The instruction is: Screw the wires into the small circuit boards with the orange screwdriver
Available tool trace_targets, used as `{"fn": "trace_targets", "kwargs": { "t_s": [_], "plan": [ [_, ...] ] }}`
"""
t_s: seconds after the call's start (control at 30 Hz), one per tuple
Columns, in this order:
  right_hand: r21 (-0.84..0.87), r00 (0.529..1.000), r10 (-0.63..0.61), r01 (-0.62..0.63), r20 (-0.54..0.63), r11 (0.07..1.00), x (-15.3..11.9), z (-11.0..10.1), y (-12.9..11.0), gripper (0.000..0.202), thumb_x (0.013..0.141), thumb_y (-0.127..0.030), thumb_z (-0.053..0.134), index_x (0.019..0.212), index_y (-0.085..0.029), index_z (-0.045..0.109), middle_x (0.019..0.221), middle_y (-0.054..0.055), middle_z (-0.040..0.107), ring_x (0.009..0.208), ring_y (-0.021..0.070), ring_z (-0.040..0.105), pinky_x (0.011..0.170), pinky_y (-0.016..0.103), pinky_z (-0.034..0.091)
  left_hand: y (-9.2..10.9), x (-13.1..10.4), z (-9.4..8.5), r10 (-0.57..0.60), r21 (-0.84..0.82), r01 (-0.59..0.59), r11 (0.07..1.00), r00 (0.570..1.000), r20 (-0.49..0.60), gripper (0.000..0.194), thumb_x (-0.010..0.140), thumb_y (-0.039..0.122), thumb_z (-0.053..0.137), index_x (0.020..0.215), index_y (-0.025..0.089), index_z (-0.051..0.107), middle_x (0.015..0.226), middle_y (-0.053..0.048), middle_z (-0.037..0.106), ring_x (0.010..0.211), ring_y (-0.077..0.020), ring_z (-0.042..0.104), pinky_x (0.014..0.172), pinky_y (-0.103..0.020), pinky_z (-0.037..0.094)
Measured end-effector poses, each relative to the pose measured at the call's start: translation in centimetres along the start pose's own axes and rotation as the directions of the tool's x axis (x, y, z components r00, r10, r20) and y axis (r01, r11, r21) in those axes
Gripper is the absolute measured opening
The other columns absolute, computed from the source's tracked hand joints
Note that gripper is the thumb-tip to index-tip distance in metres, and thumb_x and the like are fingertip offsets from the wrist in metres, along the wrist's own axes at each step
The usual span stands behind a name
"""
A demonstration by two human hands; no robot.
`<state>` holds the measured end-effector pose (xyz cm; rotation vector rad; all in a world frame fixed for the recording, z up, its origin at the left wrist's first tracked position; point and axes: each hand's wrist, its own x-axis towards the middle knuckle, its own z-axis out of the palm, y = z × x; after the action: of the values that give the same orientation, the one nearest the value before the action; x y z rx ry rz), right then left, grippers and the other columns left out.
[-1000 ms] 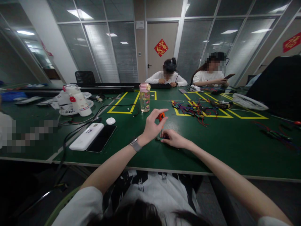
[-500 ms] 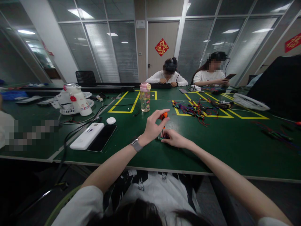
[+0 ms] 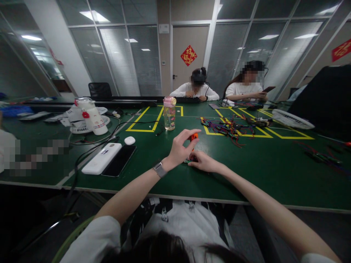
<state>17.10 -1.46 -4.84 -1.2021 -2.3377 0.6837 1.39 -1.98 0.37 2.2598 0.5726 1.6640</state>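
Note:
My left hand (image 3: 180,147), with a watch on its wrist, is curled round the orange handle of an upright screwdriver (image 3: 194,136) above the green table. Just below and to the right, my right hand (image 3: 203,161) has its fingers pressed together at a small green circuit board (image 3: 187,161) lying on the table. The screwdriver's lower end is hidden between the hands, and most of the board is covered by my right fingers.
A pink-lidded bottle (image 3: 169,114) stands behind my hands. Tangled wires with boards (image 3: 227,126) lie back right. On the left are a white power bank (image 3: 102,158), a black phone (image 3: 119,160) and a white case (image 3: 129,140). Two people sit across the table.
My left hand and the orange handle have shifted slightly to the right, and the handle is a little lower. My right hand has hardly moved.

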Motion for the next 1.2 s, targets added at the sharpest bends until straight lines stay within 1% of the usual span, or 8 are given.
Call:
{"fn": "trace_targets", "kwargs": {
  "t_s": [0.13,0.2,0.37,0.53,0.7,0.9,1.1,1.2],
  "plan": [
    [-0.003,1.000,0.002,-0.002,0.004,1.000,0.00,-0.04,-0.02,0.010,0.076,-0.017,0.065,0.083,-0.015,0.059,0.073,0.000,0.057,0.066,0.0134,0.051,0.062,0.025,0.041,0.00,0.13,-0.11,0.042,0.062,-0.040,0.997,0.999,-0.033,0.021,0.088,0.028,0.061,0.107,0.020,0.063,0.092,-0.003,0.061,0.083,-0.0132,0.057,0.077,-0.026,0.048],
    [0.005,1.000,-0.002,0.002,0.009,1.000,0.02,-0.05,-0.01,0.010,0.076,-0.017,0.065,0.082,-0.015,0.059,0.072,0.000,0.057,0.066,0.0133,0.051,0.062,0.025,0.041,0.01,0.12,-0.18,0.032,0.074,-0.030,0.997,0.999,-0.033,0.022,0.089,0.029,0.059,0.109,0.021,0.063,0.092,-0.003,0.060,0.083,-0.0136,0.056,0.077,-0.027,0.048],
    [0.026,1.000,-0.012,0.011,0.007,1.000,0.07,-0.05,0.13,0.011,0.075,-0.017,0.066,0.084,-0.014,0.059,0.074,0.000,0.057,0.067,0.0133,0.051,0.062,0.025,0.041,-0.10,-0.06,-0.26,-0.042,-0.051,0.043,0.998,0.999,0.031,0.031,0.097,0.026,0.042,0.124,0.022,0.055,0.104,-0.007,0.063,0.093,-0.0153,0.061,0.083,-0.029,0.051],
    [0.039,1.000,-0.018,0.018,0.015,0.999,0.06,-0.09,0.11,0.012,0.076,-0.016,0.065,0.086,-0.014,0.059,0.076,0.001,0.058,0.068,0.0135,0.051,0.064,0.025,0.042,-0.38,-0.20,-0.19,-0.076,-0.089,0.080,0.993,0.996,0.051,0.032,0.097,0.027,0.043,0.126,0.021,0.054,0.106,-0.008,0.065,0.094,-0.0157,0.063,0.084,-0.030,0.053],
    [0.038,0.999,-0.031,0.030,0.009,0.999,0.00,-0.03,0.18,0.012,0.076,-0.017,0.065,0.087,-0.014,0.059,0.075,0.001,0.057,0.067,0.0139,0.051,0.063,0.026,0.042,-0.48,-0.18,-0.16,-0.076,-0.085,0.079,0.993,0.996,0.046,0.033,0.097,0.028,0.042,0.127,0.021,0.054,0.107,-0.008,0.065,0.094,-0.0161,0.064,0.084,-0.031,0.054],
    [0.009,0.999,-0.034,0.034,-0.017,0.999,-0.17,0.06,0.04,0.011,0.077,-0.015,0.064,0.086,-0.015,0.060,0.078,0.002,0.060,0.070,0.0147,0.054,0.068,0.027,0.044,-0.32,-0.09,-0.26,-0.071,-0.102,0.076,0.992,0.996,0.055,0.034,0.097,0.026,0.041,0.129,0.022,0.052,0.115,-0.009,0.065,0.098,-0.0171,0.065,0.085,-0.031,0.053],
    [0.002,1.000,-0.018,0.018,-0.004,1.000,-0.17,0.02,-0.15,0.011,0.077,-0.014,0.064,0.087,-0.014,0.060,0.080,0.003,0.061,0.073,0.0156,0.055,0.070,0.029,0.045,-0.22,-0.04,-0.22,-0.054,-0.056,0.056,0.997,0.998,0.037,0.032,0.096,0.025,0.045,0.127,0.021,0.054,0.106,-0.007,0.065,0.094,-0.0154,0.063,0.084,-0.029,0.051],
    [0.009,1.000,-0.020,0.020,0.002,1.000,-0.16,0.05,-0.06,0.011,0.077,-0.015,0.063,0.087,-0.014,0.059,0.082,0.004,0.061,0.074,0.0159,0.056,0.071,0.029,0.045,-0.12,0.07,-0.18,-0.032,-0.024,0.033,0.999,0.999,0.022,0.028,0.094,0.024,0.048,0.120,0.021,0.057,0.102,-0.006,0.063,0.092,-0.0145,0.060,0.081,-0.028,0.050]
  ]
}}
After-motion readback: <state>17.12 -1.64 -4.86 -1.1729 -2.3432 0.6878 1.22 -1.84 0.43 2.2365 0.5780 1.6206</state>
